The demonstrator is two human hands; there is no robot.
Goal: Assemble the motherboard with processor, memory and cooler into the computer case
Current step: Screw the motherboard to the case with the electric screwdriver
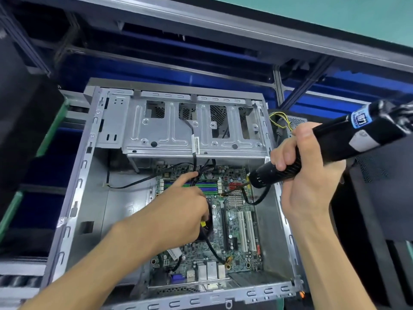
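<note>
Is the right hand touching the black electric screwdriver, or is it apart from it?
Touching. The head view shows the right hand with its fingers wrapped around the barrel of the black electric screwdriver, with no gap visible.

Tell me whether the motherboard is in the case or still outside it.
In. The motherboard lies flat on the floor of the open case, its walls around it.

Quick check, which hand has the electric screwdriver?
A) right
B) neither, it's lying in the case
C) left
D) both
A: the right hand is wrapped around the black electric screwdriver, its tip down at the motherboard, while the left hand points a finger at the black cables near the memory slots.
</note>
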